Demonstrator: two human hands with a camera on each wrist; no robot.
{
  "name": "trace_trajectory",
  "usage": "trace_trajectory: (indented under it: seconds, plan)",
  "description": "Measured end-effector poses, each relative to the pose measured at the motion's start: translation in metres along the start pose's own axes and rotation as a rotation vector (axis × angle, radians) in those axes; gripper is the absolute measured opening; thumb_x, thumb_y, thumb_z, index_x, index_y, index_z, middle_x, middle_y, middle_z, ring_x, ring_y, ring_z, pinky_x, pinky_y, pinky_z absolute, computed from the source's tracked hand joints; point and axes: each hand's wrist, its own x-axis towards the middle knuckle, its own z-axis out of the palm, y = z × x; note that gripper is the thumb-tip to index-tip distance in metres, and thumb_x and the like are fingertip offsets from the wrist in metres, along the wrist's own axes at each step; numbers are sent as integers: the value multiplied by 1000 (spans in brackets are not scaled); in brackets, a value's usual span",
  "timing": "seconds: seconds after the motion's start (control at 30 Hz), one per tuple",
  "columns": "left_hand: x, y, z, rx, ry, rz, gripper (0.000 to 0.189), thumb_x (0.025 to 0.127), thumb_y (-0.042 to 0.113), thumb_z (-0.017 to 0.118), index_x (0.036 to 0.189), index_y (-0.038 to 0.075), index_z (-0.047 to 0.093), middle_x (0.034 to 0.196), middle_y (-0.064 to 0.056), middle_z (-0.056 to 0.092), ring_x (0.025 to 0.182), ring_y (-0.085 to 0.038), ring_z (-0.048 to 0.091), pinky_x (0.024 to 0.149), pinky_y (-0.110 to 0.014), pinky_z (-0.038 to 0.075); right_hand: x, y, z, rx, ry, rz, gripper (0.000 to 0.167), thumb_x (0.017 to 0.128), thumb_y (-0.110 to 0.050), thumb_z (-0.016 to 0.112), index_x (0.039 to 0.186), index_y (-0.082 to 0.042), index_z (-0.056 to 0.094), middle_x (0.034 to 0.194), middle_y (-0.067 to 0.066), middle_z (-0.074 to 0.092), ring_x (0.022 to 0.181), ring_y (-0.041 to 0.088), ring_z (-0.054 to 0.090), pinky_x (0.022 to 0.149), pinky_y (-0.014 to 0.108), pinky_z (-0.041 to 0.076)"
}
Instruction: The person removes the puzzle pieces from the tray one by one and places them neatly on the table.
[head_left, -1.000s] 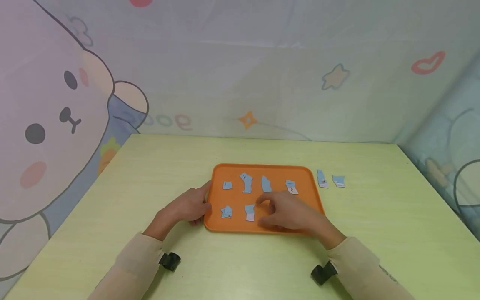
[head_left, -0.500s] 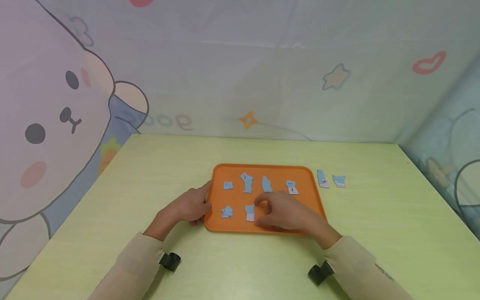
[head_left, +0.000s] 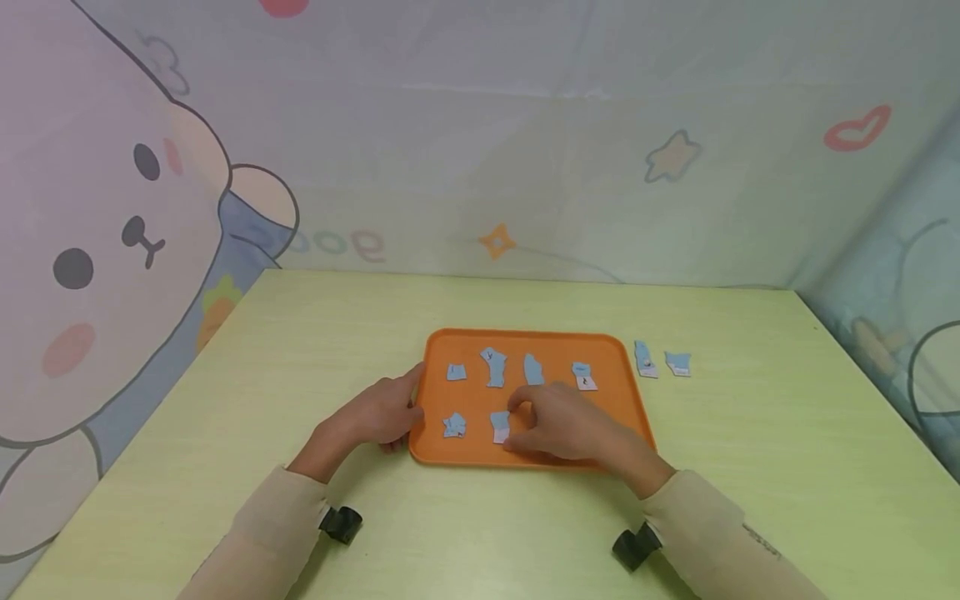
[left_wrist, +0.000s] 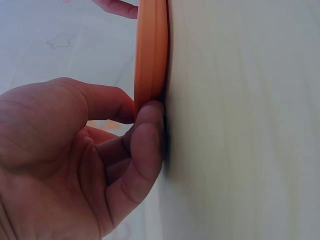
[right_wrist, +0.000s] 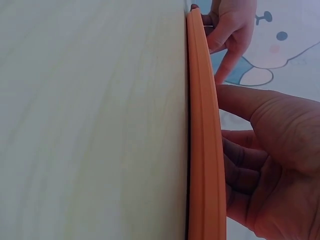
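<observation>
An orange tray [head_left: 480,457] carries several torn-looking blue paper scraps. My left hand [head_left: 381,410] grips the tray's left rim. In the left wrist view, the left thumb [left_wrist: 112,102] lies at the rim's upper edge, and curled fingers [left_wrist: 142,155] press its outer side. My right hand [head_left: 573,423] is over the tray, thumb and forefinger bent and apart beside a blue and pale pink scrap [head_left: 500,427]. The thumb tip is at that scrap's lower right corner; whether it touches is unclear. The tray wall hides the right fingertips in the right wrist view, where the right hand [right_wrist: 280,150] shows behind it.
Other scraps on the tray include a small one [head_left: 456,372], a tall one [head_left: 494,367], a narrow one [head_left: 532,368], a two-coloured one [head_left: 583,376] and a jagged cluster [head_left: 453,426]. Two scraps, one tall [head_left: 645,359] and one short [head_left: 678,363], lie on the table right of the tray.
My right hand has shifted slightly left, its thumb drawing closer to the blue and pale pink scrap. The left hand, tray and visible scraps have stayed in place.
</observation>
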Motion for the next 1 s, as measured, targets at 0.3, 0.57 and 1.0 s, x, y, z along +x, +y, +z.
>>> trace_trajectory:
  seconds: [0.3,0.57,1.0]
  plan:
    - [0,1,-1,4,1,7,76,100,5,47,169,2,14,61,-5,60,48,-16,57,49,-30,52,1,2,0,19,1,-42,39,91,-32,82,119,-7,72,57,-9,39,53,8,35,58,25,30]
    - [0,1,0,-2,-3,6,77,99,5,46,169,1,14,60,-4,59,48,-16,57,49,-30,51,0,10,0,53,24,-46,40,88,-35,84,117,-9,73,57,-9,46,54,8,43,57,26,37]
    - [-1,0,1,-2,4,6,77,99,5,46,169,2,14,61,-4,59,48,-16,56,50,-30,51,-7,20,-13,48,79,-6,43,87,-37,85,119,-10,73,61,-6,51,58,11,49,65,29,41]
